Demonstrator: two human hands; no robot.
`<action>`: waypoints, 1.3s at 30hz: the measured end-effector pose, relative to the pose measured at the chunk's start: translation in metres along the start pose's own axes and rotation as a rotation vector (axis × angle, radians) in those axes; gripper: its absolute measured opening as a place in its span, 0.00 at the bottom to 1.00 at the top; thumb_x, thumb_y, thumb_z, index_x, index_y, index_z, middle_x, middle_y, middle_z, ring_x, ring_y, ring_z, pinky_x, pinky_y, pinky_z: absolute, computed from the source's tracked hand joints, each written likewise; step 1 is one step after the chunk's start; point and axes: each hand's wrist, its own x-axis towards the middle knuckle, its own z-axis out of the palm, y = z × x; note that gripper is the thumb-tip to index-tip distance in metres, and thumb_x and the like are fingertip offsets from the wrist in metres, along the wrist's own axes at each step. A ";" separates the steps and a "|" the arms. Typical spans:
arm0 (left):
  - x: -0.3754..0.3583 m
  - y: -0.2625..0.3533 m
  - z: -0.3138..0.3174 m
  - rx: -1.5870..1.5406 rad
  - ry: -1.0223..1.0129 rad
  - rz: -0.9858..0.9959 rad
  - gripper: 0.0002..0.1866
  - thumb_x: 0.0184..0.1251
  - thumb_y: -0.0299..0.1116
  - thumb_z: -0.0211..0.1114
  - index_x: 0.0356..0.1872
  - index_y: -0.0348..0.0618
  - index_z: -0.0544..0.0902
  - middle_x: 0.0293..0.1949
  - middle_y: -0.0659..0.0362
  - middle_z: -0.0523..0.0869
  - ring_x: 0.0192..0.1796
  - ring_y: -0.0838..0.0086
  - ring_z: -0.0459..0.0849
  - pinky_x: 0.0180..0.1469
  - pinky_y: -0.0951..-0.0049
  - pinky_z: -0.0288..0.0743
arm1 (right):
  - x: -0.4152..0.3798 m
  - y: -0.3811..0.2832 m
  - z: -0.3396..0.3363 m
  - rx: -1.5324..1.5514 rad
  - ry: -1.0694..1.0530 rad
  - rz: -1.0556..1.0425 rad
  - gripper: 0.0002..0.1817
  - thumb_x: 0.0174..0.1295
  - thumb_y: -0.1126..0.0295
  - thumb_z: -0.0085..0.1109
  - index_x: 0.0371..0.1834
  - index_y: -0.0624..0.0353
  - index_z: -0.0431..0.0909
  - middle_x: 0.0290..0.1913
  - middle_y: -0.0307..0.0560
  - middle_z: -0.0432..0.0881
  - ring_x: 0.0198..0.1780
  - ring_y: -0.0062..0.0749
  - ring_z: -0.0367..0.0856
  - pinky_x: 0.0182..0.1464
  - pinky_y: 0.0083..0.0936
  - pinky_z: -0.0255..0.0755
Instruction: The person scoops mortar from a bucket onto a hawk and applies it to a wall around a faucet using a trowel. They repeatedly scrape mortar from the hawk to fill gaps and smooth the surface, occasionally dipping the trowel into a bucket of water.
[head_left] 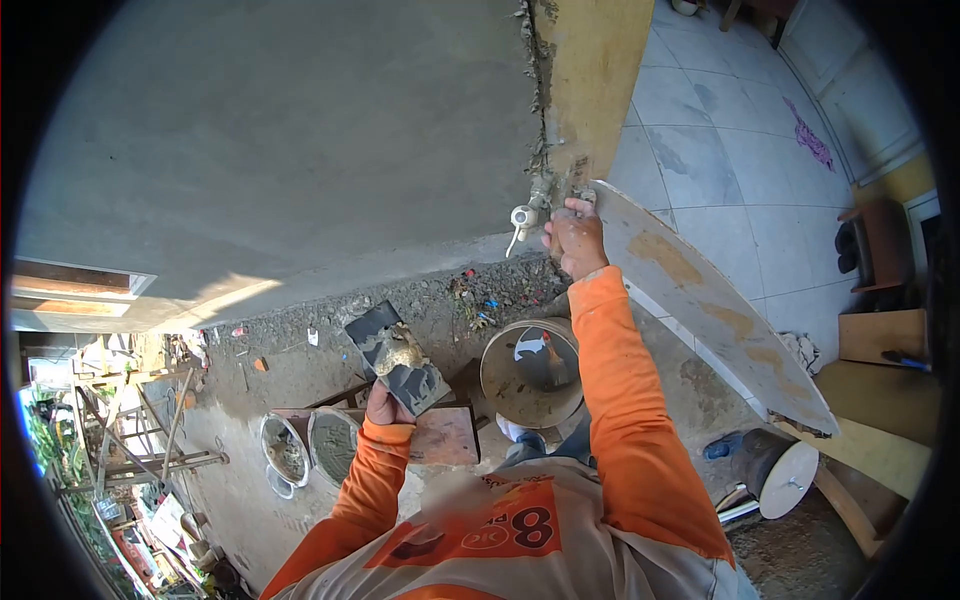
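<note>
My left hand is closed on the near edge of a dark rectangular mortar board. A lump of wet grey mortar sits on it. My right hand is raised to the wall's corner, its fingers closed around something small and partly hidden that I cannot make out. Just left of that hand, a white tap sticks out of the wall. Smooth grey plaster covers the wall, with a rough broken edge against the yellow pillar.
Below my right arm stands a round bucket with water. Two buckets with grey mix, one being this bucket, stand lower left. A long stained board leans at the right beside the tiled floor. Wooden trestles stand far left.
</note>
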 end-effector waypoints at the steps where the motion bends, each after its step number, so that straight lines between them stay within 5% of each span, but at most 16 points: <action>1: 0.001 -0.001 0.003 0.006 0.017 0.023 0.29 0.59 0.42 0.61 0.58 0.39 0.66 0.55 0.49 0.74 0.56 0.54 0.73 0.60 0.50 0.65 | 0.003 -0.004 -0.001 0.058 -0.007 0.019 0.20 0.58 0.76 0.49 0.55 0.60 0.61 0.38 0.47 0.72 0.33 0.31 0.74 0.31 0.29 0.73; 4: 0.006 0.002 0.018 0.005 -0.096 0.028 0.29 0.59 0.42 0.60 0.59 0.38 0.66 0.55 0.49 0.74 0.56 0.54 0.74 0.60 0.51 0.65 | -0.019 -0.021 -0.001 0.062 -0.192 -0.017 0.19 0.60 0.75 0.47 0.55 0.61 0.60 0.37 0.47 0.73 0.34 0.30 0.74 0.31 0.27 0.73; 7: 0.021 0.010 0.031 0.023 -0.136 0.069 0.28 0.60 0.39 0.61 0.58 0.37 0.66 0.53 0.50 0.75 0.55 0.59 0.75 0.60 0.56 0.67 | -0.091 -0.044 0.007 -0.098 -0.597 -0.032 0.17 0.61 0.75 0.44 0.53 0.67 0.63 0.40 0.51 0.77 0.31 0.23 0.75 0.26 0.19 0.71; 12: 0.027 0.027 0.024 0.131 -0.150 0.146 0.23 0.61 0.36 0.60 0.54 0.33 0.68 0.50 0.52 0.77 0.50 0.67 0.79 0.53 0.68 0.72 | -0.168 -0.071 0.019 -0.720 -0.836 0.054 0.17 0.61 0.75 0.43 0.54 0.69 0.66 0.39 0.50 0.78 0.28 0.19 0.74 0.23 0.15 0.70; 15: 0.029 0.028 0.013 0.315 -0.130 0.251 0.20 0.62 0.32 0.58 0.54 0.35 0.69 0.49 0.55 0.78 0.48 0.76 0.78 0.48 0.78 0.71 | -0.185 -0.080 0.026 -0.765 -0.893 0.148 0.19 0.61 0.74 0.43 0.54 0.71 0.65 0.37 0.50 0.78 0.26 0.19 0.75 0.23 0.15 0.70; 20: 0.009 0.036 0.028 0.634 -0.153 0.440 0.24 0.59 0.31 0.58 0.56 0.33 0.68 0.49 0.57 0.77 0.49 0.79 0.74 0.49 0.76 0.69 | -0.196 -0.063 0.037 -0.663 -0.883 0.250 0.19 0.62 0.71 0.42 0.53 0.74 0.65 0.37 0.50 0.78 0.26 0.21 0.75 0.22 0.16 0.70; 22: -0.002 0.046 0.038 1.148 -0.087 0.426 0.25 0.55 0.28 0.59 0.56 0.34 0.68 0.45 0.55 0.77 0.46 0.76 0.74 0.50 0.74 0.68 | -0.200 -0.057 0.036 -0.596 -0.866 0.291 0.19 0.62 0.70 0.42 0.52 0.74 0.65 0.37 0.50 0.78 0.26 0.21 0.75 0.21 0.16 0.70; 23: -0.005 0.054 0.054 1.375 -0.218 0.644 0.27 0.50 0.24 0.58 0.56 0.35 0.68 0.41 0.52 0.76 0.43 0.67 0.75 0.49 0.71 0.68 | -0.202 -0.055 0.036 -0.569 -0.894 0.311 0.19 0.63 0.70 0.43 0.53 0.74 0.65 0.37 0.50 0.78 0.26 0.21 0.74 0.21 0.16 0.69; 26: -0.014 0.070 0.050 1.618 -0.295 0.628 0.28 0.47 0.24 0.58 0.55 0.36 0.69 0.41 0.49 0.75 0.42 0.57 0.74 0.48 0.69 0.69 | -0.204 -0.052 0.027 -0.466 -0.944 0.376 0.19 0.63 0.69 0.44 0.53 0.73 0.64 0.37 0.51 0.78 0.26 0.21 0.74 0.21 0.16 0.67; 30: -0.025 0.084 0.048 1.699 -0.367 0.589 0.28 0.46 0.23 0.57 0.55 0.36 0.69 0.41 0.47 0.74 0.43 0.52 0.73 0.49 0.67 0.69 | -0.201 -0.044 0.009 -0.318 -1.000 0.442 0.20 0.63 0.68 0.46 0.55 0.68 0.63 0.39 0.51 0.78 0.27 0.21 0.73 0.21 0.15 0.66; 34: -0.025 0.071 0.009 1.561 -0.221 0.335 0.24 0.52 0.23 0.55 0.55 0.37 0.69 0.40 0.56 0.76 0.43 0.72 0.76 0.46 0.76 0.69 | -0.188 -0.038 -0.021 -0.071 -0.960 0.425 0.19 0.63 0.68 0.48 0.56 0.63 0.64 0.41 0.51 0.77 0.28 0.22 0.74 0.24 0.17 0.68; 35: -0.025 0.059 0.001 1.565 -0.241 0.328 0.24 0.52 0.23 0.55 0.55 0.37 0.69 0.40 0.56 0.76 0.43 0.72 0.76 0.46 0.76 0.69 | -0.179 -0.037 -0.026 0.024 -0.879 0.290 0.19 0.63 0.68 0.48 0.56 0.62 0.64 0.43 0.50 0.77 0.31 0.22 0.75 0.26 0.17 0.69; 37: -0.029 0.036 -0.016 1.010 -0.067 0.197 0.20 0.57 0.23 0.52 0.54 0.37 0.70 0.39 0.63 0.77 0.42 0.81 0.74 0.45 0.81 0.67 | -0.154 -0.032 -0.032 0.140 -0.697 0.051 0.19 0.64 0.70 0.47 0.57 0.61 0.63 0.46 0.48 0.75 0.38 0.24 0.75 0.31 0.20 0.71; 39: -0.028 0.016 -0.031 0.945 -0.035 0.173 0.19 0.58 0.23 0.52 0.53 0.37 0.71 0.39 0.65 0.77 0.42 0.82 0.75 0.45 0.82 0.67 | -0.097 -0.013 -0.044 0.128 -0.559 -0.032 0.19 0.63 0.70 0.47 0.57 0.61 0.63 0.46 0.47 0.76 0.38 0.24 0.74 0.31 0.20 0.71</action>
